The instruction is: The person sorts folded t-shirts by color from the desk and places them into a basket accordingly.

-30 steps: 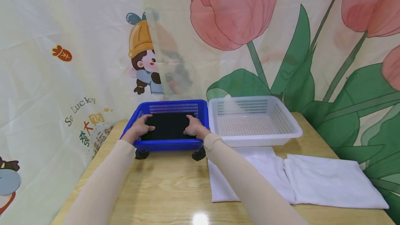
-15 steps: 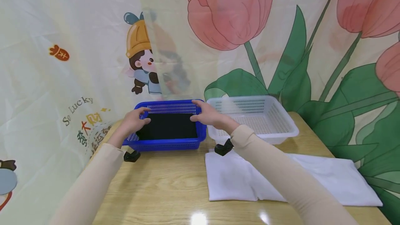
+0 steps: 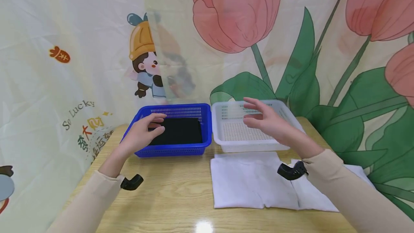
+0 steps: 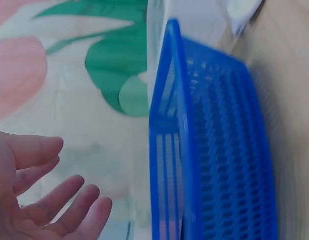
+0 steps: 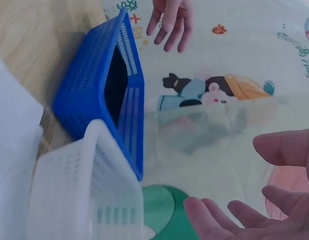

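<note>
A blue slotted basket (image 3: pixel 174 151) stands at the back left of the table with a flat black rectangular thing (image 3: pixel 182 130) lying in it; its kind is unclear. Above the basket's left part is my left hand (image 3: pixel 137 136), fingers loosely bent and holding nothing. In the left wrist view that hand (image 4: pixel 49 200) is apart from the basket wall (image 4: pixel 229 150). My right hand (image 3: pixel 268 119) hovers over the white slotted basket (image 3: pixel 255 147), its fingers spread and nothing in them. The right wrist view shows the right hand (image 5: pixel 274 215) apart from both baskets.
Folded white cloth (image 3: pixel 239 182) lies in front of the white basket, with another folded white piece (image 3: pixel 308 197) to its right, partly behind the right sleeve. Black wrist mounts (image 3: pixel 132 182) sit at both cuffs. A printed curtain (image 3: pixel 97 28) hangs behind the wooden table (image 3: pixel 168 190).
Both hands have let go of the black thing, which stays in the blue basket. The right hand has moved right, over the white basket; the left has drawn back slightly.
</note>
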A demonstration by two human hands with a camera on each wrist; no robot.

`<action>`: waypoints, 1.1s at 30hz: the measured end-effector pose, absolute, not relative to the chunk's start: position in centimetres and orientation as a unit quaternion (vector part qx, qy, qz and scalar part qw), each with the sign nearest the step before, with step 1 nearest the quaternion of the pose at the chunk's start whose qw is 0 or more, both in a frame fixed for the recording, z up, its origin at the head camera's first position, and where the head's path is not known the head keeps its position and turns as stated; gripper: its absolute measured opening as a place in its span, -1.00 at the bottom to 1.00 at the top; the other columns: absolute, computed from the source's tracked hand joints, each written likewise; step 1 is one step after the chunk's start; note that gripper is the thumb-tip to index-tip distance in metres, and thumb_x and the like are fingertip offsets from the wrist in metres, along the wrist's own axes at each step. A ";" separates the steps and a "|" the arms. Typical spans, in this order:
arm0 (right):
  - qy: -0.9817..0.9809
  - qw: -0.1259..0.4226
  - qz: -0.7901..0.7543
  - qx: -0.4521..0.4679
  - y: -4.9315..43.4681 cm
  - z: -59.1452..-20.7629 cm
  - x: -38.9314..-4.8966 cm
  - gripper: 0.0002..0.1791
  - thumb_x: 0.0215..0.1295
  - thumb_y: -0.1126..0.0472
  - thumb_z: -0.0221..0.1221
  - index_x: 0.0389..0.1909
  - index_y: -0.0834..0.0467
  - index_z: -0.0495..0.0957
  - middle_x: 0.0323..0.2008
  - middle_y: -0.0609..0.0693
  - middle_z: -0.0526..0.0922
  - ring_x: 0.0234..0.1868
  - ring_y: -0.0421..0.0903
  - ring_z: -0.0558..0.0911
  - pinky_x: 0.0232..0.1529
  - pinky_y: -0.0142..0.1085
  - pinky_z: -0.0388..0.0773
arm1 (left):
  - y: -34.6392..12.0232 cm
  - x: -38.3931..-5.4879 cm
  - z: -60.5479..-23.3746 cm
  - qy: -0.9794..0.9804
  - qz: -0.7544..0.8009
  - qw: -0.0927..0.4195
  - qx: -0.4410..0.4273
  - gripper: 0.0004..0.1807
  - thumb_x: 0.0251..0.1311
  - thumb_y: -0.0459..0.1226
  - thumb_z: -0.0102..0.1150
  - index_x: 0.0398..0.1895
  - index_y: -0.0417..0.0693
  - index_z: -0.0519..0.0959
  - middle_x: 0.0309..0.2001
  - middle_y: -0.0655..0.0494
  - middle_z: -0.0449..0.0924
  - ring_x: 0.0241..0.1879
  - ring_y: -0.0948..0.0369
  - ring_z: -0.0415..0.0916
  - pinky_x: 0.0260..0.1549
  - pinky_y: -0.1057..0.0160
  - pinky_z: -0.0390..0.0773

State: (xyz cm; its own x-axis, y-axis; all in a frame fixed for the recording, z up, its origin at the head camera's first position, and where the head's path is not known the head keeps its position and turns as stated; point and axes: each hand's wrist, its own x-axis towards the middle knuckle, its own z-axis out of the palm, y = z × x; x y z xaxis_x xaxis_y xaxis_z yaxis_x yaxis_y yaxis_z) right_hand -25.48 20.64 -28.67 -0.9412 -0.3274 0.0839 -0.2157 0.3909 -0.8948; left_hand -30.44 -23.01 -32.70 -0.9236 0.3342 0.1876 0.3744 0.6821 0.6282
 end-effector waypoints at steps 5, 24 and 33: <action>0.842 0.039 -0.516 -0.152 24.1 -30.6 -23.0 -0.14 0.60 0.17 0.19 0.73 0.05 -0.06 0.63 0.25 0.15 0.51 0.32 0.40 0.34 0.11 0.55 | -21.2 -28.6 -34.2 -0.901 -0.386 0.020 -0.199 -0.48 0.56 -0.18 0.22 0.51 0.17 0.44 0.38 -0.03 0.54 0.30 -0.04 0.57 0.16 -0.14 0.64; 0.799 0.123 -0.586 -0.053 31.0 -41.5 -18.6 -0.13 0.56 0.19 0.23 0.66 0.28 -0.05 0.51 0.49 0.12 0.28 0.27 0.57 0.12 -0.07 0.72 | -13.5 -25.0 -42.9 -0.822 -0.511 -0.137 -0.212 -0.45 0.48 -0.21 0.29 0.48 0.09 0.47 0.34 -0.08 0.55 0.21 0.00 0.59 0.13 0.02 0.67; 0.801 0.154 -0.578 -0.013 32.9 -43.9 -18.4 -0.14 0.59 0.24 0.17 0.66 0.36 -0.12 0.45 0.56 0.16 0.17 0.15 0.62 0.07 -0.01 0.74 | -12.2 -24.5 -45.3 -0.772 -0.567 -0.228 -0.176 -0.35 0.52 -0.30 0.22 0.59 -0.13 0.28 0.36 -0.32 0.44 0.24 -0.09 0.55 0.07 -0.05 0.71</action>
